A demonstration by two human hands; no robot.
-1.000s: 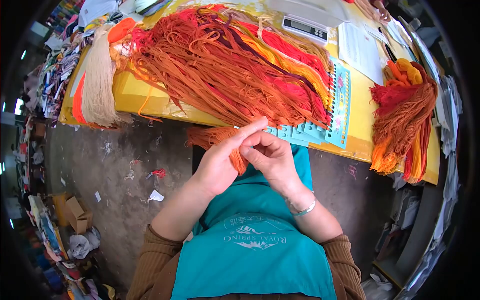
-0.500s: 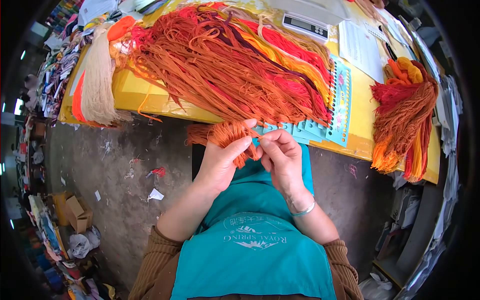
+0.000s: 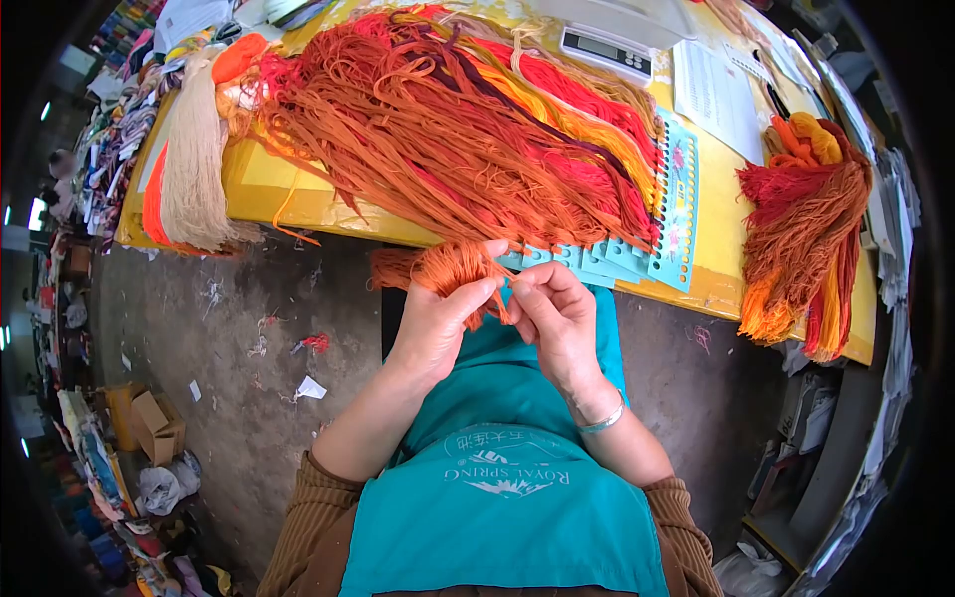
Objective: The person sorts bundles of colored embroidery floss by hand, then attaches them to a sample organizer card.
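Note:
My left hand (image 3: 443, 323) is closed around a bundle of orange thread (image 3: 443, 269), held just off the table's front edge above my lap. Close beside it, my right hand (image 3: 559, 318) pinches thin orange strands pulled out from that bundle between thumb and forefinger. A wide spread of thread hanks (image 3: 428, 129) in rust, red, yellow and dark purple lies on the table beyond my hands. Teal punched cards (image 3: 676, 224) lie at its right end, with some strands at their holes.
On the yellow table (image 3: 716, 289) are a digital scale (image 3: 607, 55), printed paper (image 3: 716, 99) and a mixed orange-red bundle (image 3: 806, 229) hanging over the right front edge. Beige hanks (image 3: 194, 164) hang at the left. A cardboard box (image 3: 157, 428) stands on the floor.
My right hand has shifted slightly left, still pinching the strands. The orange bundle in my left hand has turned a little; the table's contents look the same.

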